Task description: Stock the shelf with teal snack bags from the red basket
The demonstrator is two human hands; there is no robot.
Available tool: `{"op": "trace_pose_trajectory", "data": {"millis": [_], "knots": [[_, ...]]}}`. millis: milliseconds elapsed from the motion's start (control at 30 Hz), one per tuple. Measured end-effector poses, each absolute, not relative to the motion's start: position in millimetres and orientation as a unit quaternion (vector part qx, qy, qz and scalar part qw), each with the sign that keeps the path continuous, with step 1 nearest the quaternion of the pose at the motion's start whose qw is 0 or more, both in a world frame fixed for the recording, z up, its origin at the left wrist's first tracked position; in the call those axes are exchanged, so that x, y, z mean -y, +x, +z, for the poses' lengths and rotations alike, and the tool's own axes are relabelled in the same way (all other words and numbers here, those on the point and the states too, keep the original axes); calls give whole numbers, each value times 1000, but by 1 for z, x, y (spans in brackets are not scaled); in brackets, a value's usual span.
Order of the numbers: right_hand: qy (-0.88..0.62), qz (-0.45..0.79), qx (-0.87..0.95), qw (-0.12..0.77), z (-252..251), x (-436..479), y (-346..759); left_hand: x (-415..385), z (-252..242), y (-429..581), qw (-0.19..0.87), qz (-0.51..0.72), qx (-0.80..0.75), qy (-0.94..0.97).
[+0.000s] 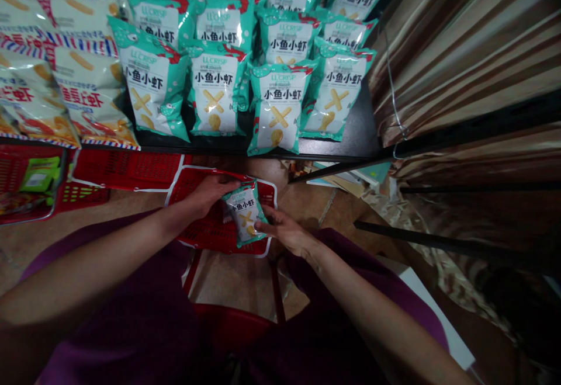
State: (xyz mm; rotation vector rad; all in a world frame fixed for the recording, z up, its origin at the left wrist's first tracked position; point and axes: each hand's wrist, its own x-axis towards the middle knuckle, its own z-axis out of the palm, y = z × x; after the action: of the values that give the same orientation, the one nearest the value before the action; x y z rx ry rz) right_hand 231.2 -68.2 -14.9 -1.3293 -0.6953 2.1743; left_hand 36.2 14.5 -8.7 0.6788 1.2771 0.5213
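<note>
Between my two hands is a teal and white snack bag (245,214), tilted a little and held above a red plastic basket (197,195). My left hand (215,191) grips the bag at its upper left corner. On the other side, my right hand (280,228) holds its right edge, thumb across the front. Part of another wrapper seems to show behind the bag's left side, but I cannot make it out. On the black shelf (324,146) ahead stand several rows of matching teal bags (278,110).
White and orange snack bags (90,96) with striped edges fill the shelf's left side. More red baskets (127,170) sit below, one holding a green packet (39,174). A brown curtain (421,52) and black metal bars (473,125) stand at right. A white box (423,300) lies by my right leg.
</note>
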Motion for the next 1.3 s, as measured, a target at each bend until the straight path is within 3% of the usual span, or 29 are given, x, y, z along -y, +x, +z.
{"op": "trace_pose_trajectory", "data": {"millis": [467, 933, 1133, 1300], "knots": [[-485, 812, 214, 245, -8, 67, 232, -16, -5, 35, 693, 237, -584, 350], [-518, 783, 82, 335, -13, 61, 236, -8, -15, 38, 783, 157, -574, 181], [-541, 760, 54, 357, -17, 60, 237, 2, -7, 35, 818, 68, -496, 283], [-542, 759, 42, 359, -17, 61, 234, 8, -1, 39, 854, 89, -439, 264]]}}
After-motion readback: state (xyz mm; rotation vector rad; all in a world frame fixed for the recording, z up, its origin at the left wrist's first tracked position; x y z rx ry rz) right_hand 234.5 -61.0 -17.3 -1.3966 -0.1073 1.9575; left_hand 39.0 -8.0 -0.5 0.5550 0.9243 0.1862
